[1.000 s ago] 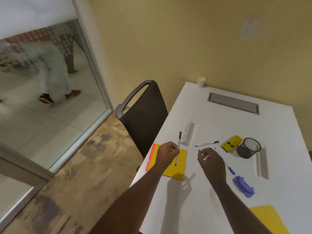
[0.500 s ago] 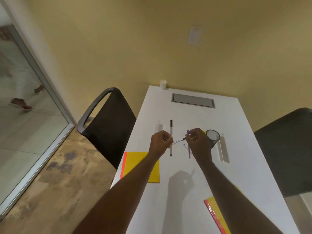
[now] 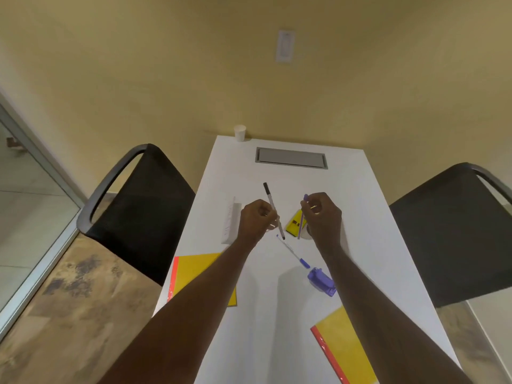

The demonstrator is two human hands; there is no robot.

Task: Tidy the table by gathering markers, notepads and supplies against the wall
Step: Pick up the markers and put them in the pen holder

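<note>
The left hand [image 3: 256, 218] pinched a black-capped marker [image 3: 273, 207] above the middle of the white table [image 3: 360, 245]; the right hand [image 3: 322, 217] pinched a purple pen [image 3: 302, 217] just right; a blue pen [image 3: 293, 252] lay nearer.

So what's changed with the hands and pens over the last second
The right hand took hold of a purple pen, which it now holds upright off the table. The left hand kept its grip on the black-capped marker, carrying it forward from above the yellow notepad to mid-table. The blue pen, purple stapler and paper cup stayed put.
</note>
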